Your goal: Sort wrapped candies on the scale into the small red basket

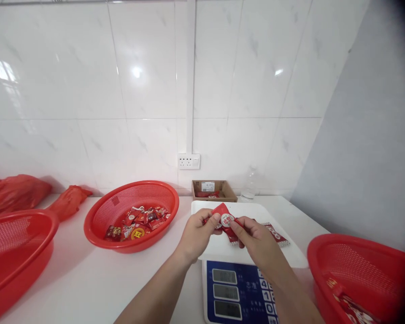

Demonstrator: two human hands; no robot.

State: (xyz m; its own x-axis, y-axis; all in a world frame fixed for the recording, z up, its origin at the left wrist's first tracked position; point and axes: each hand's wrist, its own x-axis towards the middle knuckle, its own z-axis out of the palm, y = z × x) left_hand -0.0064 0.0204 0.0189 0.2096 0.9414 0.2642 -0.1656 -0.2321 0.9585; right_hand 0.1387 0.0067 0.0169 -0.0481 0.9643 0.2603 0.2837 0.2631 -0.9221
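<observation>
Both hands pinch a red sweet packet [223,216] with a round white label, held just above the white tray [273,209] of a weighing scale. My left hand [197,235] grips its left edge, fingers closed. My right hand [253,237] grips its right side, and more red wrapped sweets [276,235] stick out past it over the tray. The scale's blue front [238,290] with displays and number keys sits directly below my wrists.
A red mesh basket [99,220] with several wrapped sweets stands left of the scale. Another red basket [10,256] is at far left and one [367,265] at right holds a few sweets. A small cardboard box [227,190] and red plastic bags [15,191] lie by the tiled wall.
</observation>
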